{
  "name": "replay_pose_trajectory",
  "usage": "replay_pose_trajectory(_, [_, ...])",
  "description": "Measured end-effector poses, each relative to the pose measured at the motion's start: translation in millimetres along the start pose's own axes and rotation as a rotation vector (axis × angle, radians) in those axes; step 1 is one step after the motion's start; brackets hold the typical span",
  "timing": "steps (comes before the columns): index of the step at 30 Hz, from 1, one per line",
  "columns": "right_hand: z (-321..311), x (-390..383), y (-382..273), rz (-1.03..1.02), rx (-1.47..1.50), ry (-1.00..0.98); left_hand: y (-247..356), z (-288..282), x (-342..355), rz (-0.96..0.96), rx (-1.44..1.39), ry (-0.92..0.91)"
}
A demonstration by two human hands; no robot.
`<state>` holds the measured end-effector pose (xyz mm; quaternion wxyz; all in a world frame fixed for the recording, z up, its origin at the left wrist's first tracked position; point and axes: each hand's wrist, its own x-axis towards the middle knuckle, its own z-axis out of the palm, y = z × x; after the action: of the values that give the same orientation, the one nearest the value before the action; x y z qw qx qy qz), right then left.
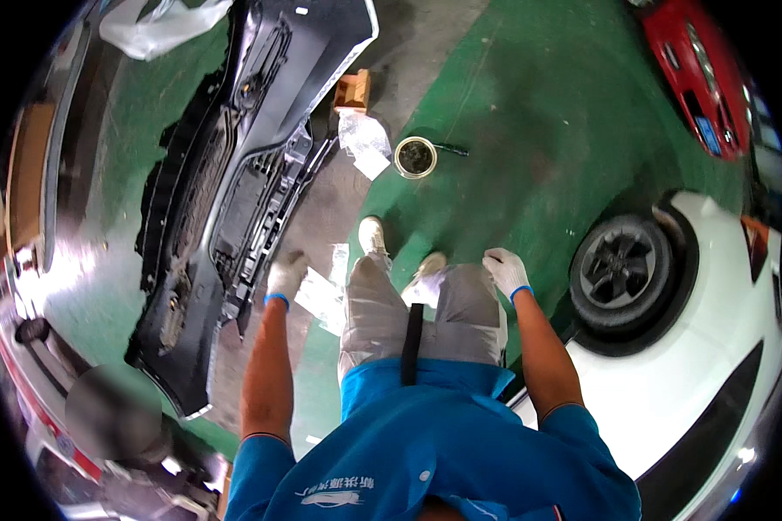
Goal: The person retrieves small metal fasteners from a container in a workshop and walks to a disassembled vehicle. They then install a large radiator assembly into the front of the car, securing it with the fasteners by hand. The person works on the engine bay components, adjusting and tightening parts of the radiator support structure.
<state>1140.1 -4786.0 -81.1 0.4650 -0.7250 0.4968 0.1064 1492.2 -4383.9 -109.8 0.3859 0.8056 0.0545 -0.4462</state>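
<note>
My left hand (286,275), in a white glove with a blue cuff, hangs beside the inner edge of a large black bumper (226,204) lying on the floor. Motion smears its fingers, and anything in them cannot be made out. White sheets (321,300) lie on the floor just right of this hand. My right hand (506,271), gloved the same way, is close to my right knee. Its fingers look loosely bent and apart, with nothing visible in them. The white car's wheel (621,262) is farther to its right.
A round tin (415,157) with dark contents stands ahead, a black handle (453,150) beside it. Crumpled clear plastic (362,135) and a small cardboard box (353,90) lie near the bumper. The white car (660,373) flanks my right; a red car (699,74) stands far right.
</note>
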Motion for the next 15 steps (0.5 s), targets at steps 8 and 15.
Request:
replay_pose_trajectory(8, [-10,183,-21,-0.375,-0.402,-0.255,68,37,19,0.068,0.032,0.158])
replay_pose_trajectory(15, [32,354,-22,-0.720,-0.807,-0.490,-21,196,104,-0.118,0.124,0.088])
